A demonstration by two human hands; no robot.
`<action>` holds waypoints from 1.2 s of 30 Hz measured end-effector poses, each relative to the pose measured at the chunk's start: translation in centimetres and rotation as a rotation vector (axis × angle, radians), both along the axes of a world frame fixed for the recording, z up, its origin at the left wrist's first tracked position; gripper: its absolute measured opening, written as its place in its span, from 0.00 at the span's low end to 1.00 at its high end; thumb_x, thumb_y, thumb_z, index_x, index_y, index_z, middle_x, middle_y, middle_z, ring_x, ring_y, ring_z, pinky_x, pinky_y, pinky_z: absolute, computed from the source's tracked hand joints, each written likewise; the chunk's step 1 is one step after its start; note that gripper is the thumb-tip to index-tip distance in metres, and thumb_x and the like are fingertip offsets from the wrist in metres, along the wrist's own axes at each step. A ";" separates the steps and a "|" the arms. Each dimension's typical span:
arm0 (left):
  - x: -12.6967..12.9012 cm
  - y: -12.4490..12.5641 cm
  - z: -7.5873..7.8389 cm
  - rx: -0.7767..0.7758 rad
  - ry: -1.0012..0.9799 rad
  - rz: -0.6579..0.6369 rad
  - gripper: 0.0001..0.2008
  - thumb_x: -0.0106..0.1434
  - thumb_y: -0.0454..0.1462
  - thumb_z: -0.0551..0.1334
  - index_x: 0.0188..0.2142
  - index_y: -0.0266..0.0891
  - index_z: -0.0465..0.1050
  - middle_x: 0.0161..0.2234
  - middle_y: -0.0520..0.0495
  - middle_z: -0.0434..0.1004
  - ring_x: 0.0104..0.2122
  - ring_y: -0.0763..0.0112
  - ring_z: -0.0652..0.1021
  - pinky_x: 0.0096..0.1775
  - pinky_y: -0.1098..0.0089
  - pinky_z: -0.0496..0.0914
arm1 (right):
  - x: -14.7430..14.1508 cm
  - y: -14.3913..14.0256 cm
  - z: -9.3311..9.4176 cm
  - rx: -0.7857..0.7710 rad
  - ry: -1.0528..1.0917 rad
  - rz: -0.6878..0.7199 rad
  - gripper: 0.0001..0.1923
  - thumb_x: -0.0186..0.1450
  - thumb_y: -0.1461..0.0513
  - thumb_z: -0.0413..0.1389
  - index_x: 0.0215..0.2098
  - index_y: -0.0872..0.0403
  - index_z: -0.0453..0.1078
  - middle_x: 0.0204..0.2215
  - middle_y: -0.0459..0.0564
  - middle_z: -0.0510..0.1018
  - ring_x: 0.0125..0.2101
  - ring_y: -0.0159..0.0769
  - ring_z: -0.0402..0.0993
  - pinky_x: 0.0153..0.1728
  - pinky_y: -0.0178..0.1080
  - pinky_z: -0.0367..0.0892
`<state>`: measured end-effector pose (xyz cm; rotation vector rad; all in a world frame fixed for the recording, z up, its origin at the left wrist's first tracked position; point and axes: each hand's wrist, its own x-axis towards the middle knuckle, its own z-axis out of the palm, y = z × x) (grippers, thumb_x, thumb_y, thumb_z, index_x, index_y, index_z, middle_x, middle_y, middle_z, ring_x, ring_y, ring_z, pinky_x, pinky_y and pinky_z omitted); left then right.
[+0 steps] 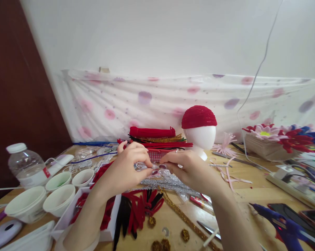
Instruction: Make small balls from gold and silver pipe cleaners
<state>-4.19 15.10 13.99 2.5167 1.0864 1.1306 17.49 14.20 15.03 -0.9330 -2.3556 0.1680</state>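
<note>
Over the middle of the table, my left hand (132,161) and my right hand (187,169) are close together, thumbs and fingers pinched and almost meeting. Whatever is between their fingertips is too small to make out. Silver glittery pipe cleaners (170,185) and clear plastic wrapping lie just below and behind them. A red plastic basket (156,155) stands beyond the fingers, with red, black and gold pipe cleaners (162,144) across it. Nearer to me lie red and black fuzzy strips (139,211), a gold pipe cleaner (182,216) and several small gold coils (185,234).
A white foam head (200,136) wears a red cap (199,117). Paper bowls (27,204), a plastic bottle (28,165) and a white box (110,232) are left. A blue glue gun (281,223), scissors (208,228), a power strip (296,190) and fuzzy flowers (288,137) are right.
</note>
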 end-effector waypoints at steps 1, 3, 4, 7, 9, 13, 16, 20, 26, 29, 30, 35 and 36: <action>-0.1 0.0 0.0 -0.003 0.010 0.004 0.09 0.54 0.31 0.68 0.22 0.44 0.72 0.29 0.57 0.80 0.46 0.56 0.77 0.60 0.41 0.41 | 0.0 0.0 0.0 0.008 -0.007 0.001 0.12 0.68 0.68 0.51 0.38 0.54 0.77 0.30 0.47 0.82 0.29 0.32 0.74 0.31 0.35 0.63; -0.2 0.1 0.0 -0.005 -0.020 -0.007 0.10 0.53 0.30 0.68 0.20 0.43 0.72 0.27 0.56 0.79 0.44 0.56 0.78 0.60 0.42 0.44 | 0.3 0.0 0.1 0.037 0.003 0.003 0.11 0.68 0.68 0.52 0.36 0.54 0.77 0.28 0.46 0.81 0.27 0.30 0.72 0.29 0.35 0.62; -0.2 0.2 0.1 -0.007 -0.058 -0.027 0.10 0.53 0.31 0.68 0.20 0.43 0.73 0.27 0.55 0.79 0.43 0.56 0.78 0.59 0.43 0.47 | 0.5 -0.1 0.2 0.045 0.021 0.006 0.11 0.68 0.68 0.52 0.36 0.55 0.77 0.26 0.45 0.80 0.25 0.29 0.71 0.28 0.34 0.61; -0.1 0.8 0.1 -0.034 -0.253 -0.120 0.09 0.54 0.32 0.68 0.20 0.44 0.75 0.26 0.51 0.78 0.41 0.56 0.77 0.53 0.50 0.60 | 1.0 -0.4 0.5 0.029 0.098 0.023 0.10 0.68 0.66 0.53 0.33 0.55 0.76 0.22 0.43 0.76 0.22 0.27 0.67 0.25 0.33 0.60; 0.5 1.0 0.0 -0.088 -0.446 -0.194 0.08 0.54 0.33 0.69 0.20 0.44 0.77 0.26 0.50 0.77 0.39 0.59 0.77 0.47 0.58 0.65 | 1.0 -0.6 0.6 -0.005 0.154 0.035 0.09 0.68 0.67 0.53 0.32 0.54 0.75 0.21 0.42 0.75 0.22 0.27 0.67 0.24 0.32 0.60; 3.2 0.4 -0.8 -0.242 -1.025 -0.238 0.06 0.53 0.34 0.72 0.22 0.43 0.79 0.25 0.54 0.74 0.31 0.71 0.73 0.37 0.70 0.67 | -1.0 -0.8 -0.2 -0.070 0.356 0.048 0.08 0.67 0.69 0.53 0.33 0.53 0.72 0.22 0.41 0.77 0.24 0.27 0.72 0.27 0.30 0.65; 5.2 -0.6 -1.2 -0.453 -1.418 -0.132 0.08 0.50 0.38 0.74 0.22 0.42 0.77 0.20 0.57 0.70 0.22 0.77 0.67 0.24 0.74 0.62 | -3.8 -0.7 -1.6 -0.130 0.531 0.075 0.08 0.68 0.69 0.52 0.32 0.53 0.70 0.25 0.43 0.78 0.26 0.29 0.75 0.29 0.31 0.68; 5.5 -0.7 -1.2 -0.619 -1.446 -0.093 0.10 0.47 0.42 0.74 0.23 0.42 0.76 0.20 0.56 0.71 0.19 0.77 0.67 0.21 0.74 0.60 | -5.2 -0.3 -2.4 -0.148 0.559 0.058 0.10 0.67 0.69 0.51 0.32 0.53 0.71 0.24 0.43 0.77 0.24 0.30 0.73 0.27 0.32 0.68; 2.1 1.1 -0.5 -0.265 -0.754 -0.019 0.04 0.55 0.36 0.69 0.25 0.40 0.79 0.28 0.50 0.79 0.32 0.67 0.75 0.39 0.65 0.67 | -1.3 0.6 -0.8 -0.008 0.352 -0.098 0.10 0.67 0.67 0.54 0.38 0.53 0.78 0.32 0.47 0.83 0.31 0.34 0.76 0.33 0.36 0.68; 0.7 1.1 -0.1 -0.054 -0.325 -0.032 0.06 0.59 0.32 0.65 0.26 0.41 0.77 0.32 0.48 0.80 0.38 0.63 0.77 0.45 0.59 0.66 | -0.1 0.5 -0.3 0.075 0.244 -0.139 0.07 0.68 0.66 0.56 0.39 0.52 0.77 0.33 0.46 0.84 0.32 0.34 0.77 0.35 0.37 0.67; 0.4 0.9 -0.1 -0.035 -0.239 -0.046 0.06 0.59 0.32 0.64 0.26 0.41 0.76 0.33 0.48 0.81 0.39 0.62 0.77 0.47 0.57 0.66 | 0.0 0.4 -0.2 0.105 0.207 -0.151 0.06 0.68 0.66 0.57 0.37 0.52 0.77 0.32 0.45 0.83 0.32 0.34 0.76 0.35 0.38 0.66; 0.1 0.5 -0.1 0.008 -0.073 -0.060 0.07 0.57 0.31 0.66 0.25 0.44 0.74 0.34 0.51 0.82 0.46 0.56 0.77 0.58 0.46 0.54 | 0.1 0.3 0.0 0.210 0.107 -0.147 0.06 0.68 0.63 0.59 0.32 0.51 0.75 0.28 0.44 0.81 0.31 0.35 0.74 0.36 0.40 0.64; 0.0 0.6 -0.1 0.021 -0.098 -0.069 0.08 0.57 0.32 0.66 0.24 0.44 0.74 0.32 0.51 0.82 0.46 0.54 0.77 0.58 0.45 0.53 | 0.2 0.2 0.1 0.228 0.112 -0.152 0.06 0.68 0.63 0.59 0.32 0.51 0.75 0.28 0.44 0.81 0.31 0.35 0.74 0.36 0.40 0.64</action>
